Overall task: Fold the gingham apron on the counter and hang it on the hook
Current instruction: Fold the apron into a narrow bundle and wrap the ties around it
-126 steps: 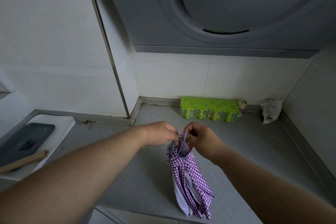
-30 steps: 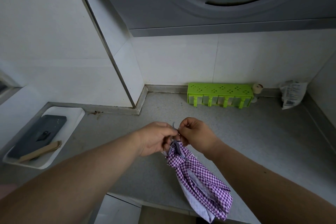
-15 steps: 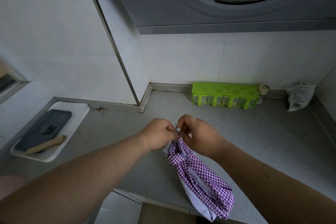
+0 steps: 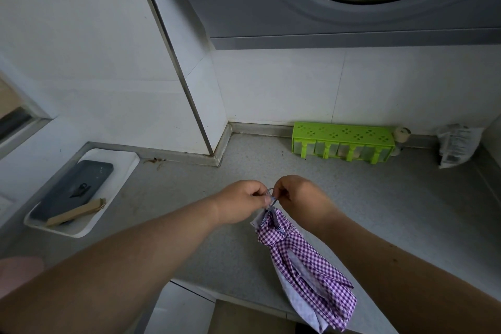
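Since half a second ago, little has moved. Left hand [image 4: 241, 202] and right hand [image 4: 298, 195] both pinch a small loop [image 4: 270, 194] atop the gingham apron [image 4: 303, 268]; the folded bundle hangs below the grip, over the counter [image 4: 379, 211] edge.

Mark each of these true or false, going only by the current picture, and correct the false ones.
1. Both hands pinch the loop at the top of the gingham apron. True: left hand and right hand meet there.
2. The apron already hangs on a hook. False: the hands hold it above the counter; no hook is in view.
3. A green rack stands against the back wall. True.
4. The white tray lies to the right of the hands. False: it lies to their left.
5. The apron is spread out flat. False: it is bunched into a narrow bundle.
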Demonstrator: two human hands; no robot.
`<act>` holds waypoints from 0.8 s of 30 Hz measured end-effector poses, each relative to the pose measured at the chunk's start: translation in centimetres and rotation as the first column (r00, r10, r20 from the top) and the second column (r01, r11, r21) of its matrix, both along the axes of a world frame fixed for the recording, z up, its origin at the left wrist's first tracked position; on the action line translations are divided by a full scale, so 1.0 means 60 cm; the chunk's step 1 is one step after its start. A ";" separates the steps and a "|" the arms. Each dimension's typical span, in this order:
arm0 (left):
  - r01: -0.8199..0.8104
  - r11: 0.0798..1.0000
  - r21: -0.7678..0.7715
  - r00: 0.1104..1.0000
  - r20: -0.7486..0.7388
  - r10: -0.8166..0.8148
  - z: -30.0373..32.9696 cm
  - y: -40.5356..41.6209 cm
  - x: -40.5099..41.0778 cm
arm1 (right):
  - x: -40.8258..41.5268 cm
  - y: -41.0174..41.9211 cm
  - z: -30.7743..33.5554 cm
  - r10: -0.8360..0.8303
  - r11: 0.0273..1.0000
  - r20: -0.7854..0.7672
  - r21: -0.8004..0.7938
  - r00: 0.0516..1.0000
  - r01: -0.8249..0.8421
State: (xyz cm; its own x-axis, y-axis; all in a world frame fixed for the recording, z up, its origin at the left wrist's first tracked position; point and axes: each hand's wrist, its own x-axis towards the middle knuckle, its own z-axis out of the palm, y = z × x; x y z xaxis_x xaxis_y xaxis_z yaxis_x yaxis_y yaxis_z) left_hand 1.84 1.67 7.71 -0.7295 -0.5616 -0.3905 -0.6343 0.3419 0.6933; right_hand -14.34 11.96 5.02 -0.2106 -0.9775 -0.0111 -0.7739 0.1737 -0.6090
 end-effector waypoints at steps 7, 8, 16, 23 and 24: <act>-0.087 0.983 0.161 0.995 -0.043 0.095 -0.010 -0.013 0.002 | 0.003 0.008 -0.013 -0.005 0.999 0.199 -0.049 0.980 0.015; -0.099 0.979 0.175 0.993 -0.048 0.109 -0.011 -0.015 0.003 | 0.002 0.008 -0.015 0.006 0.998 0.224 -0.066 0.975 0.009; -0.198 0.969 0.147 0.976 -0.066 0.210 -0.013 -0.031 0.011 | 0.007 -0.003 -0.022 0.021 0.995 0.150 -0.099 0.988 -0.006; -0.363 0.931 0.023 0.932 -0.009 0.363 -0.024 -0.058 0.023 | 0.003 0.004 -0.025 0.112 0.993 0.058 0.017 0.992 -0.113; -0.388 0.921 0.025 0.921 -0.027 0.389 -0.027 -0.060 0.024 | 0.003 0.005 -0.026 0.118 0.992 0.047 0.035 0.992 -0.120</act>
State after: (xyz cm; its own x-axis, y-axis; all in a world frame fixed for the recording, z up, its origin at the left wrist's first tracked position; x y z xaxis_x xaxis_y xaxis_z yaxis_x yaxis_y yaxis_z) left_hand 3.30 -1.93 6.10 -0.4674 -0.7958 -0.3852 -0.6931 0.0593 0.7184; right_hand -14.17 12.25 3.47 -0.0910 -0.9943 -0.0556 -0.7625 0.1055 -0.6383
